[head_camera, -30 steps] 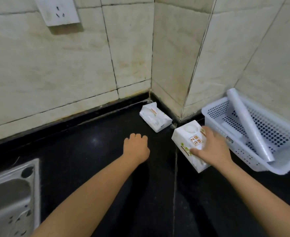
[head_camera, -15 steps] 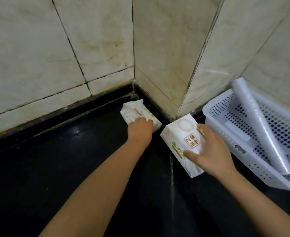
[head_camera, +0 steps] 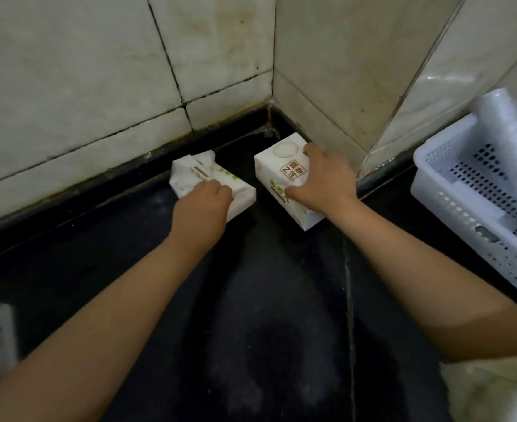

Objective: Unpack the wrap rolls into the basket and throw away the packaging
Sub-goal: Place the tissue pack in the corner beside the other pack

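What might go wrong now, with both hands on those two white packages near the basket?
The left hand grips a crumpled package that could tear or slip. The right hand holds the box by the wall corner, perhaps bumping it. The roll leans over the basket rim and could topple.

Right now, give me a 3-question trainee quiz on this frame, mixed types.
1. True or false: the left hand grips the crumpled box.
2. Which hand holds the intact box? A) left B) right hand C) neither
3. Fill in: the wrap roll leans in the white ____.

Key: 1 true; 2 B; 3 basket.
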Tool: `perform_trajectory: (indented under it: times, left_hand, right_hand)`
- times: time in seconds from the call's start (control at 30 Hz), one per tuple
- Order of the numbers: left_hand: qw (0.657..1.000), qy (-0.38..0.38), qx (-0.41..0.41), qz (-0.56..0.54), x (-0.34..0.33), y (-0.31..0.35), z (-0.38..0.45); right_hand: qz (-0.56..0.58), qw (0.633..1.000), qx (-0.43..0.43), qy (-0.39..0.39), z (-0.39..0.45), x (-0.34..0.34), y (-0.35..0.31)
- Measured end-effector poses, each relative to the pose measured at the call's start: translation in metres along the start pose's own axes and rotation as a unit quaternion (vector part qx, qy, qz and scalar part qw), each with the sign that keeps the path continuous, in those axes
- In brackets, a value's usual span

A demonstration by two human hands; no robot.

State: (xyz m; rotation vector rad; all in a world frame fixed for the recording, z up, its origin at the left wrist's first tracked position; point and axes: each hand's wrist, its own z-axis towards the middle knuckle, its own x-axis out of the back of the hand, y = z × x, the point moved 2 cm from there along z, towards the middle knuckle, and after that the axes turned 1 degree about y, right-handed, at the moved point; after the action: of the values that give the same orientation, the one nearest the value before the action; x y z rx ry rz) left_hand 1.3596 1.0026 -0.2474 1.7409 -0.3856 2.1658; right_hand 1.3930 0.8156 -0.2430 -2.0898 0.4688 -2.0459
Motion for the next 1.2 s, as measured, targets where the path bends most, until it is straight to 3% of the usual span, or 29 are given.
perform_trajectory:
  times: [0.33, 0.57, 0.67, 0.77, 0.87, 1.07, 1.2]
  left_hand:
    - [0.993, -0.007, -0.098, -0.061, -0.035, 0.048, 0.003]
    - [0.993, -0.011, -0.075, -0.092, -0.036, 0.054, 0.0]
    - [0.997, -0.003, -0.059, -0.049, -0.018, 0.054, -0.004]
    - [0.997, -0.079, -0.026, 0.001, -0.001, 0.055, -0.013]
    - [0.988, -0.142, -0.024, 0.051, 0.015, 0.055, -0.021]
    - [0.98, -0.152, -0.089, 0.094, 0.079, 0.098, -0.058]
    - [0.979, -0.108, -0.168, 0.05, 0.108, 0.153, -0.117]
  right_hand:
    - [0.003, 0.999, -0.022, 0.035, 0.019, -0.03, 0.014]
    - [-0.021, 0.997, 0.05, 0.053, 0.01, -0.03, 0.014]
    - [0.0, 0.995, 0.087, 0.049, -0.005, -0.022, 0.013]
    - [0.022, 0.995, 0.094, 0.025, -0.028, -0.01, 0.01]
    - [0.035, 0.994, 0.101, 0.01, -0.059, 0.014, 0.009]
    - [0.025, 0.995, 0.07, 0.067, -0.181, 0.082, 0.032]
    - [-0.009, 0.989, 0.018, 0.147, -0.3, 0.118, 0.058]
